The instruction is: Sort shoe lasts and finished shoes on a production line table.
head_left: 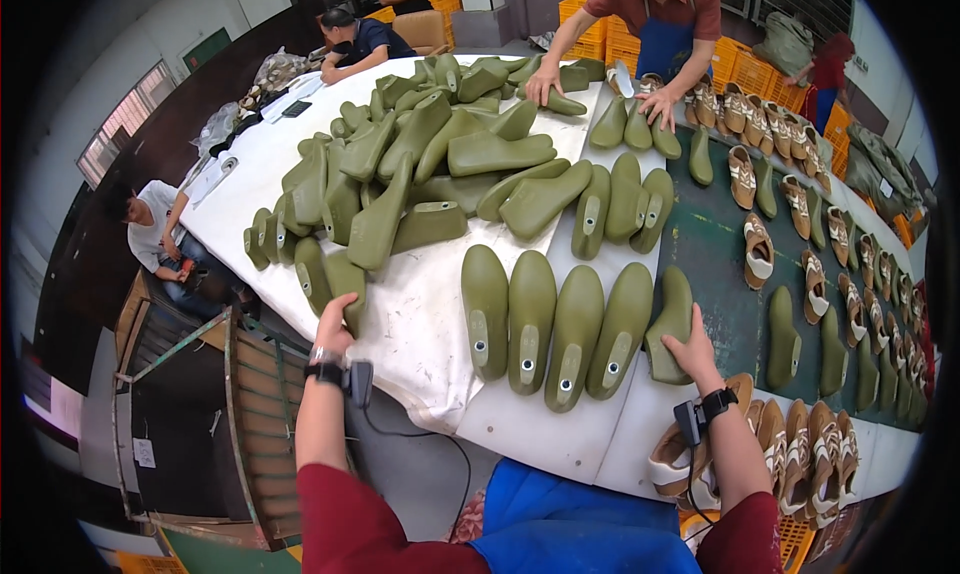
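My left hand [334, 327] is closed round the near end of a green shoe last [346, 276] at the front left edge of the heap. On the right, my right hand [694, 355] grips another green shoe last [671, 319] from its right side, by the edge of the belt. Between my hands, several green shoe lasts [577, 334] lie side by side in a row, the holes in their heels facing me. Beyond them spreads a large heap of shoe lasts [420, 139] on a white sheet [400, 314].
A dark green belt [725, 244] carries rows of brown and white shoes [743, 179] and lasts. More shoes [822, 449] stand near my right arm. Across the table, a co-worker's hands [657, 107] handle lasts. A metal-framed cart [190, 414] stands at left; other people sit nearby.
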Demonstrator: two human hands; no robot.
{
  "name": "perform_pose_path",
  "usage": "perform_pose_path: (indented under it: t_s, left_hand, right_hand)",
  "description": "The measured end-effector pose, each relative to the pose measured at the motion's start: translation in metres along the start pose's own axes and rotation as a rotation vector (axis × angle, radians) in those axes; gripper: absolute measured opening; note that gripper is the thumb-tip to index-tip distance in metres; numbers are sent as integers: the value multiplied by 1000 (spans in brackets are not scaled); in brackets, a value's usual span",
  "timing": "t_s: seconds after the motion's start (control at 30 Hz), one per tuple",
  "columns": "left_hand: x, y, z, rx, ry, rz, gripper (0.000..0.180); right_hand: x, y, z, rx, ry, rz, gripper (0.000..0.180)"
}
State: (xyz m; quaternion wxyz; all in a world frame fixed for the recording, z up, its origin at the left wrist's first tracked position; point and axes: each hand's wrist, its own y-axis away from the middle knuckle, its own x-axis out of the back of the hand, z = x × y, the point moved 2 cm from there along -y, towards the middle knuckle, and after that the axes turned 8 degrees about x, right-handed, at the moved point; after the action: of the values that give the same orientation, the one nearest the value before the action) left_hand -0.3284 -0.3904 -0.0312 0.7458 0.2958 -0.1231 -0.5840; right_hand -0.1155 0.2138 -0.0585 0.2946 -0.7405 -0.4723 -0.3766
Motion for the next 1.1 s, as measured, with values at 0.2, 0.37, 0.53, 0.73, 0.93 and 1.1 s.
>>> perform_pose_path:
  t_s: [0.2,0.37,0.53,0.73,0.93,1.1]
  left_hand:
    - [-28,161,-11,115,337,-437,49]
    - [-103,171,23,160,353,-706,58]
    - [-235,115,51,312,163,-829,56]
    - [-389,14,62,219,98,-646,57]
    - [-396,-50,74,-112,269,-474,67]
    - [-339,13,88,-232,-52,-613,53]
  right_hand:
    - [2,-2,3,-28,5,15,96]
    - [6,-2,-7,-85,6,-36,95]
    - [9,3,-12,-115,-18,-50,95]
    - [8,11,-9,-156,-46,-46,95]
    - [4,8,-23,-150,-58,-51,93]
    - [5,6,-2,-182,-52,-17,92]
